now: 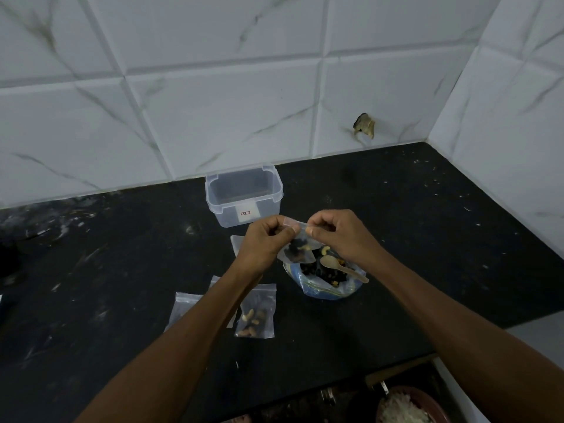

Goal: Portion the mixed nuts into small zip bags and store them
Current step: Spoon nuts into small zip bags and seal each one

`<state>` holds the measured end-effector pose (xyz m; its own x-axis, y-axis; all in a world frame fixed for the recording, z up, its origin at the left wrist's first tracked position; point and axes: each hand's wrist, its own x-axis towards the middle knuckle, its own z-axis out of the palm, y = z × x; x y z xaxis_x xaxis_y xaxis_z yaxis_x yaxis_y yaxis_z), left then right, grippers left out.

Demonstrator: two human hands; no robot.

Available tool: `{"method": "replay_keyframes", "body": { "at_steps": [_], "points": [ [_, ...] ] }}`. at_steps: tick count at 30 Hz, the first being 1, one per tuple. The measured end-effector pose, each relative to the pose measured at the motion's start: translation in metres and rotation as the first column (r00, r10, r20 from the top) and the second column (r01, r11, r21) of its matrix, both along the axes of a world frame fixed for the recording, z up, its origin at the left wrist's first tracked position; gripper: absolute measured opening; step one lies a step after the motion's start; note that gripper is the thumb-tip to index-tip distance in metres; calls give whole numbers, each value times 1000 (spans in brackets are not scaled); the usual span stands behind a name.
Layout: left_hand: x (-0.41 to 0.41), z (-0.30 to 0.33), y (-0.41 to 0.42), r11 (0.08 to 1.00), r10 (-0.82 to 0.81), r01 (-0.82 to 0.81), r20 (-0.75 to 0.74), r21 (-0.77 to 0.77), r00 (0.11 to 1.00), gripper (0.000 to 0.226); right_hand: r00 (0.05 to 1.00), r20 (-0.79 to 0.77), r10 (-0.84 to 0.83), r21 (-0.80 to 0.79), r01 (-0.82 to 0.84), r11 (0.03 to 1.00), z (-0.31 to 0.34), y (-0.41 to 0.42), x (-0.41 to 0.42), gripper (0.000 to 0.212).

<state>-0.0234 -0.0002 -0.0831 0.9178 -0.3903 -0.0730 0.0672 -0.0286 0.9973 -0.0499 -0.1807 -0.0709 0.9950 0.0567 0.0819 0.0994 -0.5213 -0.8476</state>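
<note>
**Sealing a filled bag above the counter**

I have the small clear plastic zip bag [297,244] held up in the air, just over the big blue-tinted plastic bag of mixed nuts [325,277]. My left hand [264,239] pinches the left end of the zip strip between thumb and curled fingers, and my right hand [338,235] pinches the right end the same way. Cashews and darker pieces sag in the bottom of the little bag.

To close it well, I judge I should keep the strip taut and level, then run a thumb and finger along it from one end to the other, pressing the two tracks together all the way. The nuts ought to stay low, clear of the zip, or a piece could wedge in the track and leave a gap. A bit of air pressed out first would help it lie flat in storage.

The big nut bag stands open on the black speckled stone counter [122,270], with a small pale wooden spoon [340,268] resting across its mouth. The clear rectangular plastic storage box [244,195], lid off, sits against the tiled wall and looks empty so far. Nearer me lies a filled small zip bag of nuts [256,311] flat on the counter, beside a flat clear zip bag [183,309] partly under my left forearm; I cannot tell if it holds anything.
</note>
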Motion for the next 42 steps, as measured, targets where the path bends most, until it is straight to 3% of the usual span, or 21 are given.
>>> {"method": "replay_keyframes", "body": {
  "at_steps": [4,7,12,15,21,29,35,42],
  "points": [
    [3,-3,-1,995,44,-45,10,89,999,12,1000,-18,8,55,-7,998,1,1,-1,9],
    [3,-4,-2,992,59,-61,19,111,998,11,1000,-2,4,12,-4,1000,1,1,-1,9],
    [0,1,0,998,2,-5,59,58,998,8,999,32,41,-72,-38,997,1,2,1,8],
    [2,0,2,995,-42,35,82,90,996,11,999,21,48,-47,-47,998,2,3,1,7],
    [4,-5,4,995,42,-47,57,87,997,9,1000,-26,-2,61,3,998,1,1,-2,6],
    [6,-4,8,999,-35,34,27,25,999,15,999,-21,-23,24,24,999,-1,-2,0,7],
    [8,-6,12,998,-23,23,-5,59,1000,14,999,-45,5,65,-2,998,0,3,1,12],
    [5,-5,25,994,-47,47,0,100,999,12,999,-1,32,-49,-32,998,-3,10,6,6]
  ]
}}
